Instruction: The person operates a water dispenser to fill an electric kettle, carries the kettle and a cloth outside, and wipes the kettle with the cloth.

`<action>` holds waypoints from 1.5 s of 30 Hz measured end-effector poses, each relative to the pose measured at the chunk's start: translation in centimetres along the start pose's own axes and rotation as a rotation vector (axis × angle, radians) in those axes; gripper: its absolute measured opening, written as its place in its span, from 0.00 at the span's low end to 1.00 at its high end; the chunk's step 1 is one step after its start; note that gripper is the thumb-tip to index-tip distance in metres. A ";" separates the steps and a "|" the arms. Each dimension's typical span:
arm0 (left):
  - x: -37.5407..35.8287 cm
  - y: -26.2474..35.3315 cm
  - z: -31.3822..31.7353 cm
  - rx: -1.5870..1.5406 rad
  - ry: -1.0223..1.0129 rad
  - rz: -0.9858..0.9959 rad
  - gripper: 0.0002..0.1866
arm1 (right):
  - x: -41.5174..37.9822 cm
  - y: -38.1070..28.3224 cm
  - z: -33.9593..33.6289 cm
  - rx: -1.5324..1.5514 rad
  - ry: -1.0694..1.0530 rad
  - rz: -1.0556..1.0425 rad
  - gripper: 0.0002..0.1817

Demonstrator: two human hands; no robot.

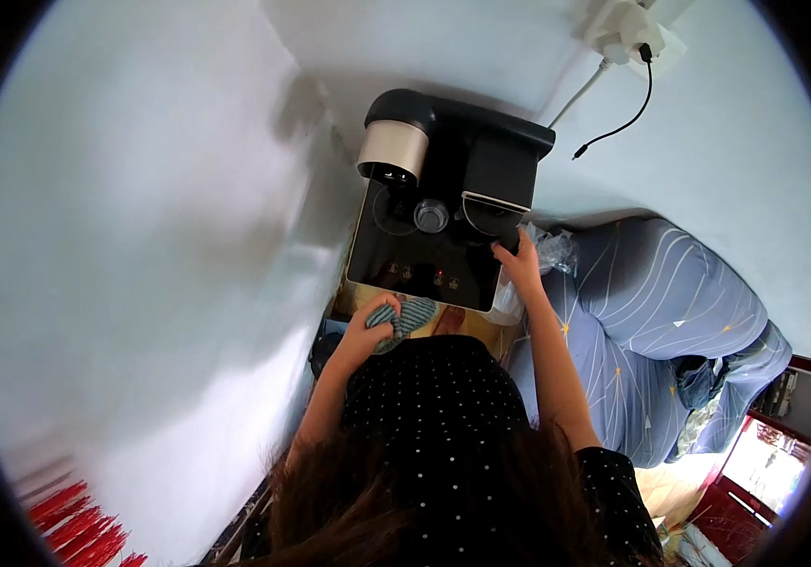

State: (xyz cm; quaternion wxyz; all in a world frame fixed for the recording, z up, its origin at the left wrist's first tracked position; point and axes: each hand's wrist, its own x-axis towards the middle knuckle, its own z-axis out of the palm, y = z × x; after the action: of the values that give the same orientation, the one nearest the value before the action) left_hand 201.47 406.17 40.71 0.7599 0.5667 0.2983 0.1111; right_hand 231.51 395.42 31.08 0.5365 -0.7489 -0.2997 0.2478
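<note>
In front of me stands a black countertop drinks machine [415, 260] with a glossy top and a few small lit marks near its front edge. My left hand [372, 326] is closed around a bunched green-grey striped cloth [410, 318], just off the machine's front edge. At the right side my right hand [519, 260] has its fingers closed about the dark handle of a kettle [490, 219], which sits under the black box-shaped part. The fingers partly cover the handle. A small clear-grey round cap or cup [431, 215] rests between the kettle and the silver-fronted spout [394, 149].
White walls rise close behind and to the left. A grey-blue patterned covered sofa [670, 293] stands at the right, with crumpled clear plastic [556, 250] beside the machine. A socket with plugs [624, 38] and a dangling black cable [627, 123] is above right. Red bristles [79, 524] show lower left.
</note>
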 end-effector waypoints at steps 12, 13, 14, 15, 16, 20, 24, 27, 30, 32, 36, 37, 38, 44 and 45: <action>-0.2 0.1 0.2 0.010 0.006 -0.008 0.12 | -0.3 -1.4 -0.3 0.010 -0.042 0.119 0.17; -0.3 0.2 0.3 0.015 0.010 -0.007 0.12 | -0.3 -1.8 -0.4 -0.010 -0.058 0.163 0.20; -0.3 0.2 0.3 0.020 0.013 -0.006 0.12 | -0.3 -1.5 -0.4 0.000 -0.059 0.162 0.20; -0.3 0.1 0.3 0.023 0.013 -0.001 0.12 | -0.2 -1.1 -0.3 0.009 -0.059 0.160 0.20; -0.3 -0.1 0.3 0.025 0.013 0.005 0.12 | -0.2 -0.8 -0.3 0.019 -0.060 0.159 0.20; -0.4 0.3 0.5 0.025 0.011 0.005 0.13 | -0.1 -0.9 -0.3 0.001 -0.060 0.148 0.20; -0.5 0.8 0.7 -0.014 0.015 -0.042 0.12 | -0.2 -0.9 -0.3 -0.023 -0.051 0.089 0.19; -0.7 1.6 1.0 -0.054 0.018 -0.072 0.12 | -0.1 -0.6 -0.3 -0.037 -0.053 0.069 0.19; -0.6 0.9 0.8 -0.016 0.027 -0.035 0.11 | -0.1 -0.2 -0.2 -0.025 -0.047 0.055 0.19; -0.4 0.2 0.5 0.028 0.033 0.007 0.11 | -0.1 0.0 -0.2 -0.015 -0.041 0.057 0.19; -0.7 0.5 -0.2 0.031 0.091 -0.004 0.11 | -0.2 -0.5 -0.4 -0.021 -0.054 0.085 0.19; -0.8 0.6 -0.5 0.044 0.121 0.019 0.11 | -0.3 -0.9 -0.4 -0.031 -0.061 0.091 0.18; -0.9 0.7 -0.7 0.057 0.151 0.041 0.11 | -0.3 -0.6 -0.3 -0.008 -0.065 0.091 0.18; -1.4 0.0 -3.6 0.014 0.254 -0.023 0.12 | -0.1 0.1 -0.3 0.067 -0.062 0.114 0.17; -1.5 0.0 -3.9 -0.001 0.268 -0.043 0.11 | 0.0 0.3 -0.3 0.063 -0.068 0.106 0.17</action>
State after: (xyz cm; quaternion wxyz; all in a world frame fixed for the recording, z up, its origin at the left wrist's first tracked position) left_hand 198.05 408.51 40.46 0.7158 0.5399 0.4092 0.1695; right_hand 231.78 395.12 30.85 0.5355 -0.7375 -0.2700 0.3106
